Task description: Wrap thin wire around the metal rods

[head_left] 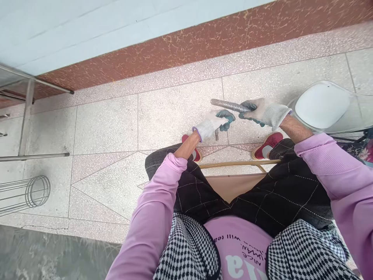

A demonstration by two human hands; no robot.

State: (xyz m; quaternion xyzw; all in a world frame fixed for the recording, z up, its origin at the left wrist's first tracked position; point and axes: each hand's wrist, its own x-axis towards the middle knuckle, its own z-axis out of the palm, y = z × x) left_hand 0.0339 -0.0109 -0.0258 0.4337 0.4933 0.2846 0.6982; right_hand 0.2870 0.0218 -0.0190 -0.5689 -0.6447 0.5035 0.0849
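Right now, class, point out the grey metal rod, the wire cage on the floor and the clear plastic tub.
grey metal rod (pixel 225 104), head view, bare shaft left of the right hand.
wire cage (pixel 37 191), head view, round end rings.
clear plastic tub (pixel 322 105), head view, white inner base.

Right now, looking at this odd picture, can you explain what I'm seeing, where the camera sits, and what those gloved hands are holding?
The one picture comes from a camera worn on a person's head, looking down over their own lap, so you see pink sleeves, dark checked trousers and red shoes. The person sits on a stool with a thin metal frame above a speckled tiled floor. Both hands wear grey-white work gloves. The right hand grips a grey metal rod. The left hand is closed around a small metal piece just below it. On the floor lie a round wire cage at left and a pale tray at right.
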